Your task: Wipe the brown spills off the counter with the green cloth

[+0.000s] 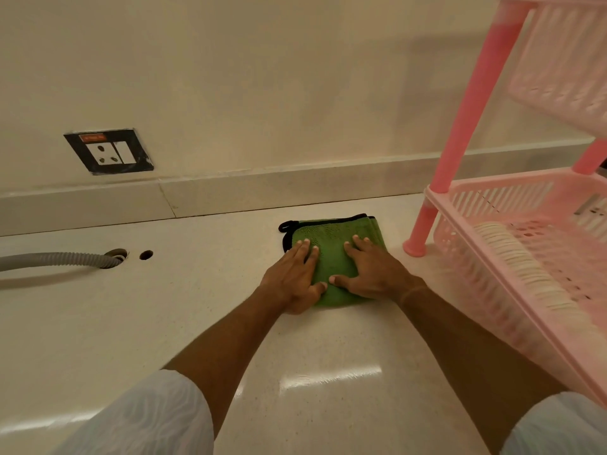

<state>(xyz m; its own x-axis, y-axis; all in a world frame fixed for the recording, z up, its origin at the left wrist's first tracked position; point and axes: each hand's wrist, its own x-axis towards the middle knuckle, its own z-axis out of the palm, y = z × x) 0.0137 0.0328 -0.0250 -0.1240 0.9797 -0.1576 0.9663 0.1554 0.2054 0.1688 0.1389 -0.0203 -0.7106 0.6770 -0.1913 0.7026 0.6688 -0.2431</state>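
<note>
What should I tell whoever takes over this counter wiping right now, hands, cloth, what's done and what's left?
Left hand and right hand: both flat, palms down, pressing on the folded green cloth; neither grips it.
Cloth lies on the counter near the back wall, just left of the pink rack leg.
Done: no brown spills show on the visible counter.
Left: check under the cloth and outside this view; mind the grey hose and holes at left.

no readable text, brand or number appears anywhere. a small orange label sits at the top of the wall socket plate, but its printing is too blurred to make out.
</note>
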